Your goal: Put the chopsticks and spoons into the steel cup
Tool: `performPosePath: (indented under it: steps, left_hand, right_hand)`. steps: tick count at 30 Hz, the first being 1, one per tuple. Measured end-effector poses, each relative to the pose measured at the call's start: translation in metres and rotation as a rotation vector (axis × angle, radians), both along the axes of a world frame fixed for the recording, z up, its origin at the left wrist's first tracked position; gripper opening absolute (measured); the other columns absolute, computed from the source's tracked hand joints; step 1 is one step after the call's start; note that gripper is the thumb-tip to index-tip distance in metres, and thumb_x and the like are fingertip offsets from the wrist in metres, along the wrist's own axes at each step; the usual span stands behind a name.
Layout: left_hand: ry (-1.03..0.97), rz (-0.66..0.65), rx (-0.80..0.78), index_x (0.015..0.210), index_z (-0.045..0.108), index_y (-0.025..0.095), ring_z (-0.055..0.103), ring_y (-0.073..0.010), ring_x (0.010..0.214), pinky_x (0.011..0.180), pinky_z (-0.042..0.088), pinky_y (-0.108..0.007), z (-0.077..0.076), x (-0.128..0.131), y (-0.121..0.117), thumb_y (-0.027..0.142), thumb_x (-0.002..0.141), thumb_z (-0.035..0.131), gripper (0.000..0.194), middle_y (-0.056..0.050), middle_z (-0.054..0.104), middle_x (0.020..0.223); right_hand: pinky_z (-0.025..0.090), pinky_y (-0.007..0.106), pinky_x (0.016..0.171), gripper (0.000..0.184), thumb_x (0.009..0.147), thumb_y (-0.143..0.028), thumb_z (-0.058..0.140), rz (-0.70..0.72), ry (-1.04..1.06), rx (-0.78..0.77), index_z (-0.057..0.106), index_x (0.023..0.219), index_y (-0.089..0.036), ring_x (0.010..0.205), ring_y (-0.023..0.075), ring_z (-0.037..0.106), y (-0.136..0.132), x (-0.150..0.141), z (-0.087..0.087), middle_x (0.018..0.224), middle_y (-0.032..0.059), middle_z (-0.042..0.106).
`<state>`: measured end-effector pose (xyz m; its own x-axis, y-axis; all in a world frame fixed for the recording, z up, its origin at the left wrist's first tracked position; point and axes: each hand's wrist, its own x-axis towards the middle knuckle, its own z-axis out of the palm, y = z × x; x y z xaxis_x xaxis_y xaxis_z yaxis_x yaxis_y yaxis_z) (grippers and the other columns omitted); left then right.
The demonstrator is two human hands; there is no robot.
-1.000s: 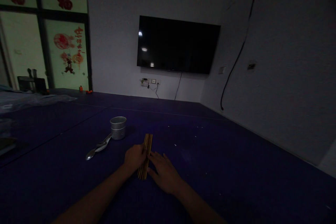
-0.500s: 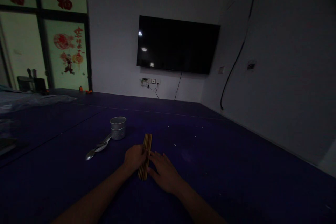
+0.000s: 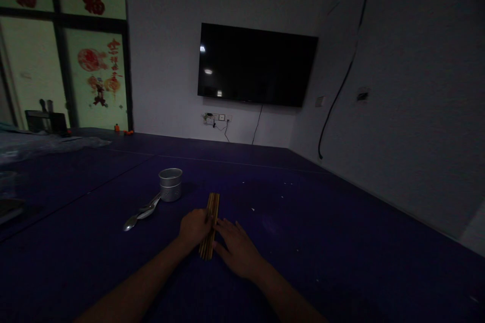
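A row of wooden chopsticks [image 3: 206, 247] lies side by side on the dark blue tabletop [image 3: 288, 232]. From the left, my left hand [image 3: 195, 226] rests over their middle with its fingers curled against them. My right hand [image 3: 238, 247] is at their right side, fingers stretched out and fingertips touching the outer edge. Left of the hands stands a metal cup with perforated lower walls [image 3: 170, 192]. Beside it lie several spoons [image 3: 131, 222], partly overlapping, their handles toward the cup.
Small white scraps [image 3: 253, 209] dot the table on the right. Clear plastic wrapping [image 3: 49, 147] spreads along the left, near a dark holder with utensils [image 3: 45, 121]. A television [image 3: 257, 65] hangs on the wall beyond, and a black cable [image 3: 343, 83] dangles at the right.
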<state>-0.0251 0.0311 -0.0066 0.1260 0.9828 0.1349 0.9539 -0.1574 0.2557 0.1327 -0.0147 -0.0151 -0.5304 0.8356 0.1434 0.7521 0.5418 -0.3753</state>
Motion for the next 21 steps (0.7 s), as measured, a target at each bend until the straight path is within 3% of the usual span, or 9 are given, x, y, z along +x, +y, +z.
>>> performPosePath:
  steps: [13,21]
  left_hand:
    - [-0.025,-0.009,0.034,0.100,0.064,0.023,0.066,-0.0174,0.087,0.069,0.046,-0.023,0.005,-0.001,-0.003,0.035,0.091,0.033,0.034,-0.006,0.070,0.097]
    - [0.188,0.251,0.080,0.094,0.067,0.010,0.065,-0.0292,0.090,0.072,0.048,-0.035,0.029,-0.026,-0.001,0.020,0.086,0.036,0.034,-0.018,0.068,0.091]
  right_hand:
    - [0.019,0.050,0.109,0.051,0.093,-0.049,0.031,-0.026,0.031,0.042,0.039,0.137,-0.023,0.134,0.0233,0.029,-0.002,0.000,-0.002,0.145,0.0081,0.036]
    - [0.026,0.045,0.107,0.046,0.094,-0.045,0.030,-0.074,0.078,0.155,0.046,0.132,-0.023,0.127,0.0222,0.041,0.004,0.000,-0.001,0.137,0.0071,0.048]
